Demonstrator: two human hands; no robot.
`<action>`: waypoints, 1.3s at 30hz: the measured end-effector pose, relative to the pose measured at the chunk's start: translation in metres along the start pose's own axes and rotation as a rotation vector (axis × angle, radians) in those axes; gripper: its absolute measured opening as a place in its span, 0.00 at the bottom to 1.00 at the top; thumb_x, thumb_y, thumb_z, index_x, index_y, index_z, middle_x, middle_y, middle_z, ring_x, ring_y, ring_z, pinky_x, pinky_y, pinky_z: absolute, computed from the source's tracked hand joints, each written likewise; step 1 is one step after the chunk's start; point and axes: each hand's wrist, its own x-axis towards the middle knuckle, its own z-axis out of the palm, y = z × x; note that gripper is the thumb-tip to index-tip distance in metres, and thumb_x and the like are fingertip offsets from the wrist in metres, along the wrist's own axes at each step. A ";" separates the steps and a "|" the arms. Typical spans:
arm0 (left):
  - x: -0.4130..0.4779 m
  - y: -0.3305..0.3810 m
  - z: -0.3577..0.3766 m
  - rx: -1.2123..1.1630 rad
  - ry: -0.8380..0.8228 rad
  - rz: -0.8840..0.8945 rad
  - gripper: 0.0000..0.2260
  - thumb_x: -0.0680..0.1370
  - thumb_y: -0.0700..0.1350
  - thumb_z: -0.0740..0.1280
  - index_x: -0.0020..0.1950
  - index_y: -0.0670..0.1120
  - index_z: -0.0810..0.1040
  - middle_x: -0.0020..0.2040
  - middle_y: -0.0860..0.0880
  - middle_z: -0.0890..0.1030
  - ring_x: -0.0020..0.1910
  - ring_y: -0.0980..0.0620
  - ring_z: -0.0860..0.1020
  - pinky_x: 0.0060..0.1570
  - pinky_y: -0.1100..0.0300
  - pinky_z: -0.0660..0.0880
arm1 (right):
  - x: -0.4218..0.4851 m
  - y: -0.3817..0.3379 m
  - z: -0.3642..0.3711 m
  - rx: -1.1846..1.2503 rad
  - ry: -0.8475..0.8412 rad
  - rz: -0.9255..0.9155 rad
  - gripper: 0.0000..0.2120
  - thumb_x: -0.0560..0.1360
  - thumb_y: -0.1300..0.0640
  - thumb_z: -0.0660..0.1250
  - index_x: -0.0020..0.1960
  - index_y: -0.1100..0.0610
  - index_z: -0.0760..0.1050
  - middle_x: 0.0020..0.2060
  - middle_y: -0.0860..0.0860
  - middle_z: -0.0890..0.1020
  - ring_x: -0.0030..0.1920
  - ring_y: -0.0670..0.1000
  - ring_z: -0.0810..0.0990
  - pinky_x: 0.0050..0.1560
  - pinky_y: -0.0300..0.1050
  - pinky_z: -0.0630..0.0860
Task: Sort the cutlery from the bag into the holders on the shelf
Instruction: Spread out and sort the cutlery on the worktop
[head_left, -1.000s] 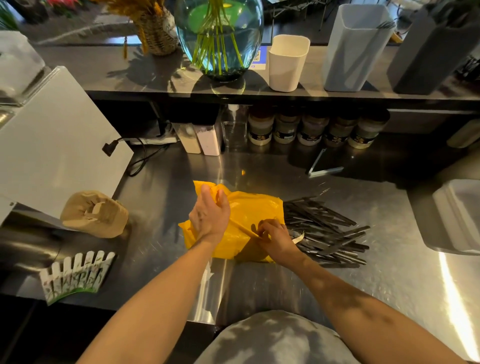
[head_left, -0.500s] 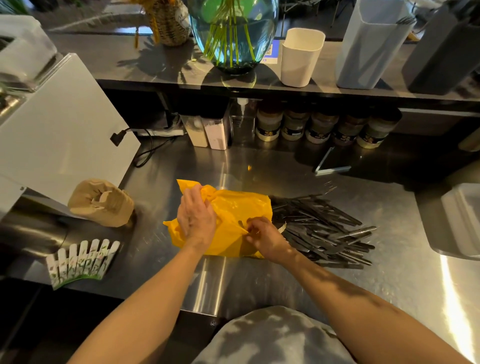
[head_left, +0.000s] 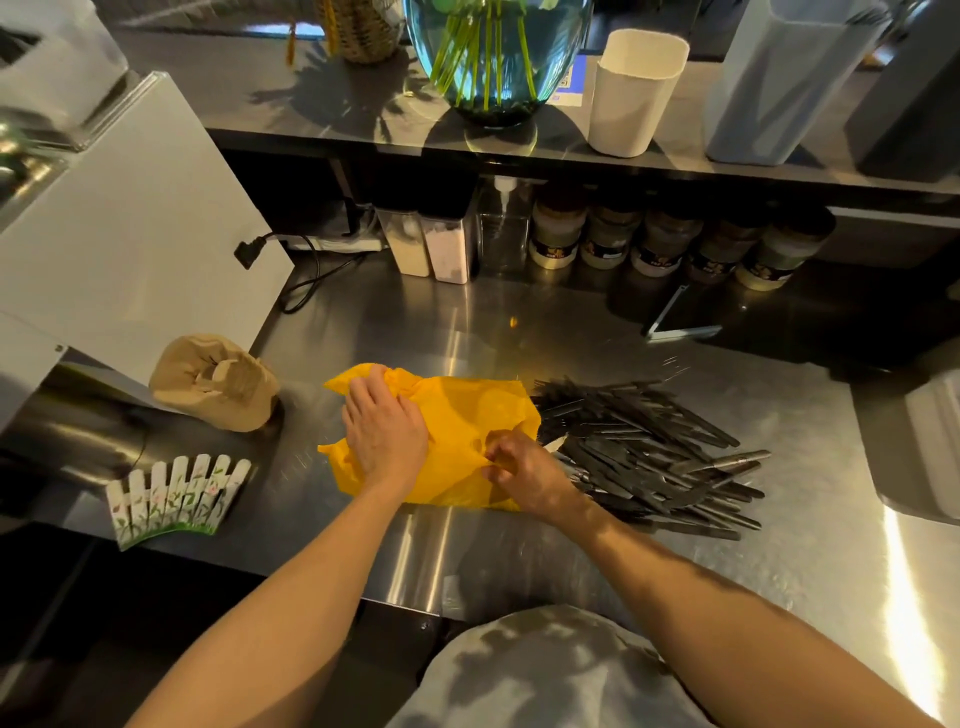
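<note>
yellow bag (head_left: 467, 415), dark grey cutlery (head_left: 649, 457), cream holder (head_left: 636, 93), pale blue holder (head_left: 779, 88), white flower-painted fence (head_left: 171, 499)

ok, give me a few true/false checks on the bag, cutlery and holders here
1. Both hands touch the bag. True: the left hand and the right hand are on the bag.
2. The cutlery lies left of the bag. False: the cutlery is piled to the bag's right.
3. A white holder stands on the shelf, right of the vase. True: the white holder stands on the shelf beside the vase.
4. The bag sits on the shelf. False: it lies on the counter below the shelf.
</note>
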 end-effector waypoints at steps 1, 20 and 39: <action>-0.004 -0.003 0.005 0.056 -0.040 -0.023 0.23 0.79 0.45 0.64 0.73 0.43 0.65 0.65 0.41 0.71 0.60 0.40 0.72 0.60 0.44 0.70 | 0.000 0.003 0.000 -0.032 -0.016 0.014 0.06 0.78 0.56 0.72 0.54 0.55 0.78 0.58 0.51 0.77 0.56 0.49 0.74 0.58 0.43 0.70; -0.091 0.061 0.073 0.141 -0.625 0.737 0.33 0.76 0.49 0.69 0.79 0.50 0.62 0.83 0.45 0.49 0.82 0.43 0.48 0.80 0.44 0.46 | -0.034 0.057 -0.052 -0.130 0.222 0.163 0.15 0.72 0.70 0.65 0.55 0.60 0.83 0.54 0.51 0.80 0.57 0.49 0.77 0.59 0.38 0.70; -0.141 0.117 0.126 0.511 -0.827 0.727 0.45 0.78 0.55 0.69 0.83 0.51 0.41 0.82 0.46 0.33 0.80 0.44 0.33 0.79 0.42 0.41 | -0.091 0.166 -0.087 -0.585 0.011 0.270 0.58 0.66 0.38 0.78 0.82 0.60 0.50 0.79 0.61 0.59 0.80 0.62 0.55 0.80 0.59 0.52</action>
